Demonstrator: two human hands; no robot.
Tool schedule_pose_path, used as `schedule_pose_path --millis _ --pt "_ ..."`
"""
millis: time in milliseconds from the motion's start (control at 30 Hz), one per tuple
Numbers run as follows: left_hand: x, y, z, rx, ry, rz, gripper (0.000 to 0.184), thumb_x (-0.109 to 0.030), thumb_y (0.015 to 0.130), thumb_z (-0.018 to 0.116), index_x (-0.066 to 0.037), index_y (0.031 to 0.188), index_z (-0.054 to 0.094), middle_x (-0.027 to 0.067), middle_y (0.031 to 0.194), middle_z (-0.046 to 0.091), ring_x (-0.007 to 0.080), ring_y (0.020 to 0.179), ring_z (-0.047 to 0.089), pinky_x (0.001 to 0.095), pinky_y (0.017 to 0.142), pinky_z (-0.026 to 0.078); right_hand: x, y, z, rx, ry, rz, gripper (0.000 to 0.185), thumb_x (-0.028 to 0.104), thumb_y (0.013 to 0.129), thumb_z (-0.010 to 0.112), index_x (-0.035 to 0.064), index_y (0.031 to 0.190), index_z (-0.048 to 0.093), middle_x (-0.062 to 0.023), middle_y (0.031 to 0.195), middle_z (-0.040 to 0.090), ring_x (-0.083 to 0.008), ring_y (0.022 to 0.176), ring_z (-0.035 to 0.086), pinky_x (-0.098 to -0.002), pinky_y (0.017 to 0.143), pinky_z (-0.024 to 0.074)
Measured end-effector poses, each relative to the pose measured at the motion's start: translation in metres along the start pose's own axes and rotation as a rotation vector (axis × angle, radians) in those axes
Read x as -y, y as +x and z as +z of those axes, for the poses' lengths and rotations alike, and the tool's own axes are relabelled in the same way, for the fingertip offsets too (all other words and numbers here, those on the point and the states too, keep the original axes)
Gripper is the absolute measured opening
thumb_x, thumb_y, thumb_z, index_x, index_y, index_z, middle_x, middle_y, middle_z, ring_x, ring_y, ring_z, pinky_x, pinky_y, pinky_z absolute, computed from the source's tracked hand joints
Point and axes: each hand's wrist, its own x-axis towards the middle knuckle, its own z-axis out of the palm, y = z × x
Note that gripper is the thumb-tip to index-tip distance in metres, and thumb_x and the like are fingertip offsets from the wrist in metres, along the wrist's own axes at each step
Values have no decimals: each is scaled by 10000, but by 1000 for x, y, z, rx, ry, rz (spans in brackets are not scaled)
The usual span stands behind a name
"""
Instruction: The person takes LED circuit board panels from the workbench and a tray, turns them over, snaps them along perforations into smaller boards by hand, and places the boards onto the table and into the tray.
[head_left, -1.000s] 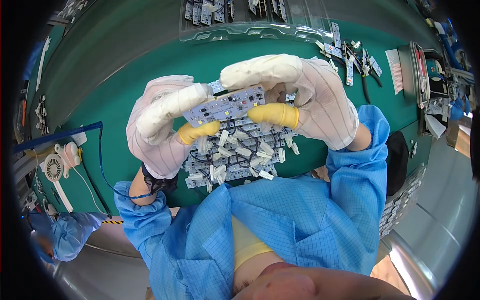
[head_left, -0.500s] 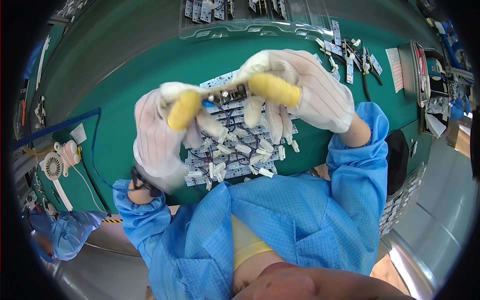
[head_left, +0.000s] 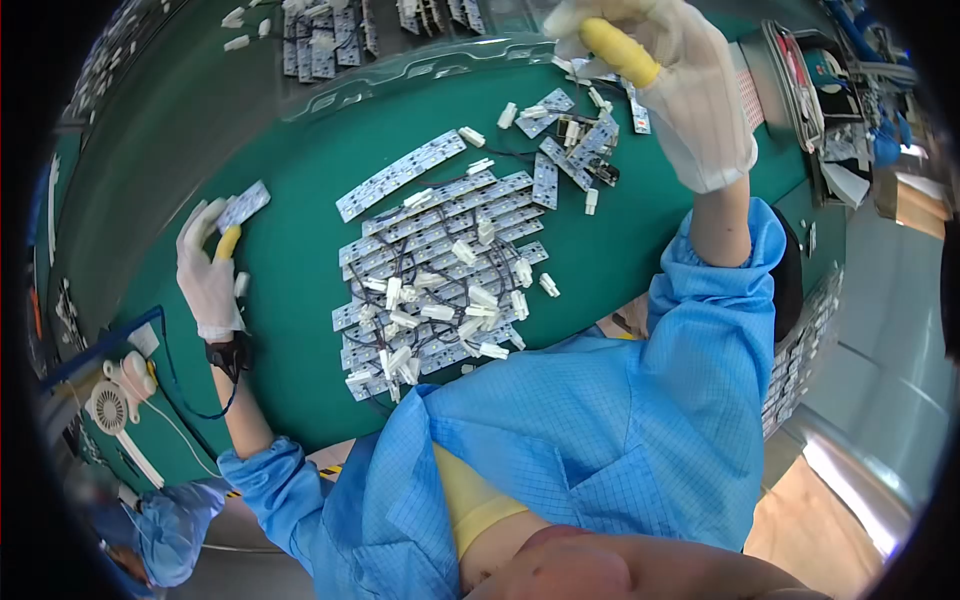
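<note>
At the left of the head view, my left hand [head_left: 208, 275], in a white glove with a yellow thumb cover, grips a small LED circuit board [head_left: 245, 203] between thumb and fingers. A white connector [head_left: 241, 285] shows beside that wrist. My right hand [head_left: 690, 95], gloved too, is raised at the upper right, its thumb and fingers drawn together. What they hold, if anything, is hidden. Below it lies a loose pile of small circuit boards [head_left: 567, 160]. Between my hands, rows of long LED boards [head_left: 440, 215] lie on the green mat, with dark wires and white connectors [head_left: 437, 312] over them.
A clear plastic tray [head_left: 400, 75] with more boards stands at the back. A small white fan [head_left: 108, 408] sits at the lower left. To the right is a metal bin [head_left: 790, 85]. Another person's blue sleeve [head_left: 175, 525] shows at the lower left.
My hands were together over the boards, holding a small board with black parts. They have parted: the left moved left with a board, the right went up and right. The view shifted.
</note>
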Motion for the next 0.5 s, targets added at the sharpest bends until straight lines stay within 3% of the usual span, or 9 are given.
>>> schedule_pose_path --millis 33,100,133,167,233,367,433,467,500 --pt "9 -4 2 16 -92 -95 424 -10 791 643 -66 1205 571 103 1211 590 190 1103 568 311 944 434 -16 3 -10 -11 -5 2 296 35 797 643 13 1089 600 -65 900 647 -90 788 579 -204 700 466" --pt "-10 2 -4 62 -231 -110 435 -38 811 636 -34 1234 537 115 1239 570 200 1141 541 319 980 399 -53 6 -23 107 -641 -422 289 38 795 589 115 1068 648 -88 937 657 -249 831 633 -327 686 507" --pt "-17 4 -7 97 -365 -137 455 -65 831 630 -2 1264 502 128 1267 551 210 1178 514 327 1017 364 -61 7 -20 175 -873 -319 281 56 796 593 152 1052 661 -111 948 651 -300 881 609 -368 712 495" --pt "-16 6 -9 95 -366 -135 455 -65 831 630 -2 1264 502 128 1267 551 210 1178 514 327 1017 364 -87 11 -20 226 -924 -527 416 69 739 677 171 1135 603 -102 884 627 -288 813 574 -362 721 471" --pt "-7 12 -15 24 -586 -103 469 -121 876 591 49 1289 448 154 1293 522 228 1220 476 337 1064 300 -103 4 -1 291 -1142 -410 403 80 730 680 150 1119 601 -86 844 619 -286 881 568 -402 759 456" --pt "-31 9 -26 -38 -365 -111 449 -191 908 563 45 1278 465 165 1296 517 234 1236 462 344 1072 293 -109 8 -7 300 -1014 -463 361 54 753 660 110 1103 590 -99 882 607 -262 857 598 -383 736 483" --pt "-45 2 -29 -24 -350 -76 431 -174 898 563 31 1269 481 152 1287 526 231 1218 478 335 1042 338 -95 10 -28 321 -537 -273 301 70 816 620 90 1113 581 -93 924 597 -204 853 631 -332 725 510" --pt "-66 -2 -28 -16 -399 -144 419 -155 885 562 15 1262 495 147 1281 530 230 1210 485 327 1022 363 -92 13 -37 311 -510 -335 339 63 829 620 47 1159 546 -93 938 585 -178 866 644 -294 730 524" --pt "-82 -5 -28 -8 -448 -209 410 -135 872 560 -2 1256 509 141 1275 534 228 1202 492 319 1001 388 -66 8 -42 275 -649 -118 316 95 824 617 50 1133 571 -100 922 655 -179 841 649 -300 732 512"
